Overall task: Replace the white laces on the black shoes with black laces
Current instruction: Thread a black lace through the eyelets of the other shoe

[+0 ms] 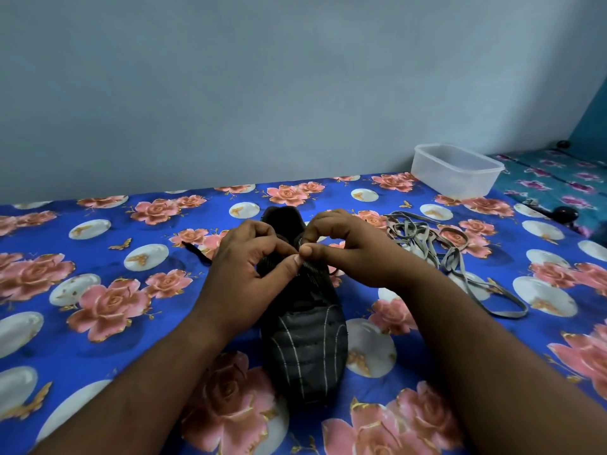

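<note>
A black shoe [305, 343] with thin pale stripes lies on the flowered blue sheet, toe towards me. Over its lacing area, my left hand [243, 267] and my right hand [345, 251] meet thumb to thumb, each pinching the black lace [197, 252] at the middle of the shoe. One loose end of that lace trails out to the left of my left hand. The pulled-out white laces [453, 257], greyish in this light, lie in a tangled heap to the right of the shoe.
A clear plastic box [456, 169] stands at the back right near the wall. The blue flowered sheet [98, 290] covers the surface. A teal patterned cloth [558, 178] and dark round knobs [565, 213] lie at the far right.
</note>
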A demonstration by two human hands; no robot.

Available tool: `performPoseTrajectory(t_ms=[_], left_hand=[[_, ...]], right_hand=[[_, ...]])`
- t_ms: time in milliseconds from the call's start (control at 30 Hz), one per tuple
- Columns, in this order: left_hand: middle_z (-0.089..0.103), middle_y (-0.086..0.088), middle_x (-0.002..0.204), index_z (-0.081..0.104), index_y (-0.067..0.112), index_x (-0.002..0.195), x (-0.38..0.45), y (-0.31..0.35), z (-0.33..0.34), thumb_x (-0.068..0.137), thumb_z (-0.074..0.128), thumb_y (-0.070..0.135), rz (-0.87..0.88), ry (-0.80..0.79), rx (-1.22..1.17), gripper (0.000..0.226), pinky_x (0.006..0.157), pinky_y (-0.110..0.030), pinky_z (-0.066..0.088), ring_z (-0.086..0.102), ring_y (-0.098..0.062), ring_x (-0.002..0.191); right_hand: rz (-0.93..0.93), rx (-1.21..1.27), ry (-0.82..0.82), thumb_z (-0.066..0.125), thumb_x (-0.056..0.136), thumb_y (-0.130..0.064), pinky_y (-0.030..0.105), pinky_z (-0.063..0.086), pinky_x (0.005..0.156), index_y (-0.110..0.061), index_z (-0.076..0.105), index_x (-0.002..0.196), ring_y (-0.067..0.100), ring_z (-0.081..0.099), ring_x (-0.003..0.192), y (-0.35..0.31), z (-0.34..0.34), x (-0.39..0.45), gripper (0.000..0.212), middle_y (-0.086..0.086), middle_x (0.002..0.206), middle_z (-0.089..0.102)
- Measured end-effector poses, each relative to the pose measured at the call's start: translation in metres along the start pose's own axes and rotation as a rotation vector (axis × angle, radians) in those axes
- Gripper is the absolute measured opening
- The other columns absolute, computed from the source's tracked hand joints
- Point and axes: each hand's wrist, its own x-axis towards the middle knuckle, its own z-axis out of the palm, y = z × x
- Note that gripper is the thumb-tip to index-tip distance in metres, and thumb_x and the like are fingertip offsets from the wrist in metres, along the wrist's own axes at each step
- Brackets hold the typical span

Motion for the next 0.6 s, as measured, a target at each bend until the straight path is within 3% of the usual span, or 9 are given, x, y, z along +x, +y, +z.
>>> performPoseTrajectory(t_ms=[100, 167, 267, 367, 433, 600], left_hand=[[0.057, 0.008, 0.102, 0.074, 0.036, 0.086, 0.000, -0.001, -0.003, 0.081, 0.064, 0.053, -0.046, -0.012, -0.056, 0.020, 0.093, -0.036, 0.046, 0.058, -0.016, 0.107], [0.058, 0.008, 0.102, 0.073, 0.034, 0.084, 0.001, -0.001, -0.003, 0.084, 0.067, 0.046, -0.069, -0.001, -0.109, 0.013, 0.091, -0.024, 0.045, 0.059, -0.009, 0.103], [0.057, 0.009, 0.098, 0.071, 0.029, 0.082, 0.000, 0.000, -0.003, 0.091, 0.072, 0.025, -0.120, 0.026, -0.183, 0.010, 0.080, -0.008, 0.040, 0.057, 0.000, 0.090], [0.057, 0.013, 0.092, 0.070, 0.028, 0.081, -0.002, -0.005, -0.004, 0.090, 0.072, 0.027, -0.177, 0.057, -0.221, 0.010, 0.076, -0.022, 0.045, 0.057, -0.004, 0.086], [0.058, 0.012, 0.092, 0.070, 0.025, 0.081, -0.003, -0.007, -0.004, 0.092, 0.072, 0.023, -0.224, 0.060, -0.248, 0.011, 0.065, -0.032, 0.047, 0.058, -0.009, 0.085], [0.062, 0.000, 0.094, 0.069, 0.021, 0.079, -0.004, 0.000, -0.007, 0.087, 0.072, 0.023, -0.239, 0.081, -0.325, 0.008, 0.080, -0.021, 0.046, 0.058, -0.018, 0.089]], right_hand=[[0.084, 0.099, -0.094, 0.063, 0.098, -0.035, 0.028, 0.043, 0.085, -0.039, 0.065, 0.086, 0.004, 0.056, 0.090, 0.003, -0.002, 0.000, 0.013, -0.021, 0.086, 0.062], [0.135, 0.166, -0.108, 0.061, 0.100, -0.033, 0.022, 0.043, 0.078, -0.032, 0.066, 0.083, 0.000, 0.055, 0.080, 0.007, -0.007, -0.002, 0.018, -0.018, 0.080, 0.062], [0.142, 0.017, -0.061, 0.056, 0.098, -0.051, 0.034, 0.047, 0.082, -0.031, 0.063, 0.079, 0.007, 0.055, 0.085, 0.024, -0.015, -0.007, 0.029, -0.012, 0.079, 0.061], [0.172, -0.291, 0.009, 0.045, 0.091, -0.073, 0.047, 0.045, 0.092, -0.040, 0.060, 0.082, 0.018, 0.052, 0.099, 0.054, -0.024, -0.012, 0.037, -0.017, 0.089, 0.060], [0.217, -0.359, 0.049, 0.040, 0.087, -0.079, 0.049, 0.044, 0.093, -0.041, 0.062, 0.087, 0.019, 0.051, 0.099, 0.069, -0.029, -0.015, 0.044, -0.015, 0.094, 0.057], [0.393, -0.499, 0.258, 0.059, 0.095, -0.053, 0.044, 0.043, 0.090, -0.021, 0.073, 0.099, 0.031, 0.051, 0.111, 0.088, -0.033, -0.015, 0.035, 0.003, 0.109, 0.062]])
